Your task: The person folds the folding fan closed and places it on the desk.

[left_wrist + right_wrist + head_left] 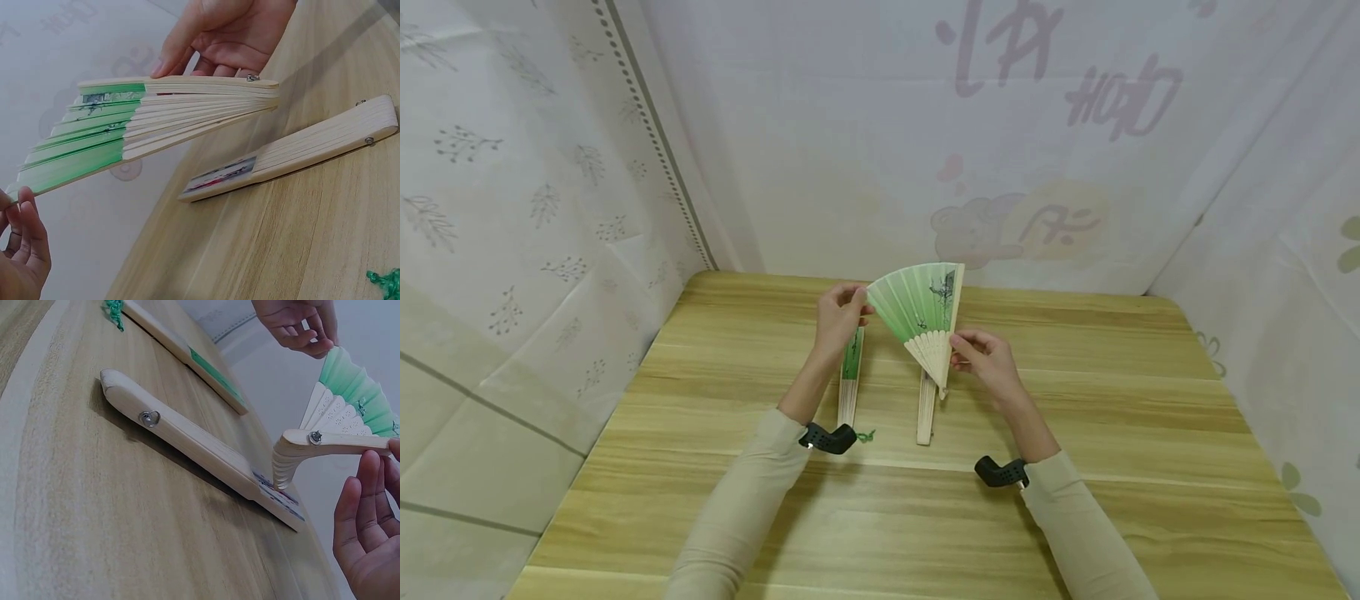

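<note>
A partly spread green folding fan (917,300) with pale ribs and a dark printed picture is held up over the table between both hands. My left hand (841,317) pinches its upper left corner. On the other side, my right hand (985,360) grips the outer rib between thumb and fingers, above the pivot. Below it lies a folded fan (319,147) with a printed strip, partly covered by the green one in the head view. Another folded fan (851,367), dark green with a green tassel (866,436), rests by the left wrist.
The wood-grain table (1112,517) reaches back to a printed curtain (820,150), with more cloth hanging at both sides. Each wrist wears a black camera mount, one being the left mount (829,438) near the tassel.
</note>
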A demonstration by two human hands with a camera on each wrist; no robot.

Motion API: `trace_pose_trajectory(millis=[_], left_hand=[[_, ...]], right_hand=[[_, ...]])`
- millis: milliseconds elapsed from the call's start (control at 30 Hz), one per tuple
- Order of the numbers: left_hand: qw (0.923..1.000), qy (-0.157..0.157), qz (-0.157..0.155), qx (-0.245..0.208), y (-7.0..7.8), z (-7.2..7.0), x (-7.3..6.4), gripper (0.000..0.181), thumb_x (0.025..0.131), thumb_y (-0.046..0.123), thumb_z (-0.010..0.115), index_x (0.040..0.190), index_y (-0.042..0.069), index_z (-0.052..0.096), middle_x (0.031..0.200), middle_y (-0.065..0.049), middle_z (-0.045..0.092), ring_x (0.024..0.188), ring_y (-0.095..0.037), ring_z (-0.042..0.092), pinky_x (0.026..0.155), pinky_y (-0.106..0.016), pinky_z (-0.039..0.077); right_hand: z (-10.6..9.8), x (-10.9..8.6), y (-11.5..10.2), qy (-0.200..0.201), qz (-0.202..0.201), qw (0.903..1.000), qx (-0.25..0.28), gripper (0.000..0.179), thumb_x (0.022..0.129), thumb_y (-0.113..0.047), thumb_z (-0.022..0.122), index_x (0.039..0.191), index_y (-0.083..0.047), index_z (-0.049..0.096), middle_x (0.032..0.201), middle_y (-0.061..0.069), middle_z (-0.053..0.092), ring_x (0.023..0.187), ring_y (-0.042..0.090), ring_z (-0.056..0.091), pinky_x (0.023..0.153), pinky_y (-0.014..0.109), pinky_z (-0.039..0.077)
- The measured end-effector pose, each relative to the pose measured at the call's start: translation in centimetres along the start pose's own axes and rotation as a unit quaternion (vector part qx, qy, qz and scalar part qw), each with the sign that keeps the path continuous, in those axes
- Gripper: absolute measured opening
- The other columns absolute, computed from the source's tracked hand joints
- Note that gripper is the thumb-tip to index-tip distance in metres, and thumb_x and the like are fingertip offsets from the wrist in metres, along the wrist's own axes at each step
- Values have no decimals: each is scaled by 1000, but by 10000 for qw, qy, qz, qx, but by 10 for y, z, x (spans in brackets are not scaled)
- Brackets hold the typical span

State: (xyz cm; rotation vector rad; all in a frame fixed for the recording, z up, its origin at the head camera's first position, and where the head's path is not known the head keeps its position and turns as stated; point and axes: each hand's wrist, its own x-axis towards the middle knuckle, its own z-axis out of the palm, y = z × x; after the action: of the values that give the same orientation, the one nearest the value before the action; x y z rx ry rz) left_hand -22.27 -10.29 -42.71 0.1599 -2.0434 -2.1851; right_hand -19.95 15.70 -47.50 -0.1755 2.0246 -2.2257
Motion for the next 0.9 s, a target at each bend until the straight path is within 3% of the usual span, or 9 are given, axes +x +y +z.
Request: trace_pose_trajectory(millis=[267, 367, 500, 633, 767, 900], left_hand=[[10000, -10, 20, 58, -2, 3, 3, 20, 104, 8, 59, 118, -5, 64, 108, -14, 64, 78, -17, 66, 75, -35, 59], [10000, -53, -5, 45, -2, 3, 4, 21, 104, 9, 59, 119, -5, 64, 109, -14, 64, 81, -21, 67, 74, -33, 59], [9999, -131, 64, 89, -1, 5, 4, 23, 105, 10, 58, 121, -5, 63, 110, -15, 63, 92, -37, 66, 68, -25, 56], [9995, -233, 116, 194, 0, 7, 5, 24, 105, 11, 58, 122, -5, 63, 110, -14, 64, 102, -46, 62, 74, -33, 57], [9993, -302, 114, 206, 1, 9, 6, 23, 105, 12, 59, 121, -4, 64, 109, -13, 64, 103, -46, 61, 79, -41, 57], [9991, -303, 169, 231, 3, 12, 6, 23, 105, 12, 59, 120, -4, 65, 109, -13, 64, 96, -39, 64, 73, -32, 58]], right_hand=[[1, 0, 3, 54, 71, 10000, 19, 30, 101, -15, 68, 114, 11, 64, 89, 9, 64, 77, 16, 65, 75, 34, 59], [1, -1, 2, 71, 131, 9999, -5, 30, 101, -16, 68, 115, 11, 64, 89, 9, 65, 78, 16, 65, 77, 35, 59], [2, -2, 1, 76, 152, 9999, -30, 31, 101, -16, 68, 116, 11, 64, 90, 9, 65, 78, 16, 64, 77, 36, 59], [4, -3, 0, 74, 128, 9999, -32, 31, 101, -16, 68, 115, 11, 64, 90, 9, 65, 78, 16, 65, 76, 35, 59], [6, -5, -1, 65, 97, 9999, 12, 28, 100, -13, 68, 114, 11, 65, 89, 9, 65, 77, 16, 65, 76, 37, 59], [6, -5, -1, 56, 90, 9999, 54, 25, 100, -12, 68, 112, 10, 65, 88, 9, 65, 77, 17, 65, 77, 41, 59]])
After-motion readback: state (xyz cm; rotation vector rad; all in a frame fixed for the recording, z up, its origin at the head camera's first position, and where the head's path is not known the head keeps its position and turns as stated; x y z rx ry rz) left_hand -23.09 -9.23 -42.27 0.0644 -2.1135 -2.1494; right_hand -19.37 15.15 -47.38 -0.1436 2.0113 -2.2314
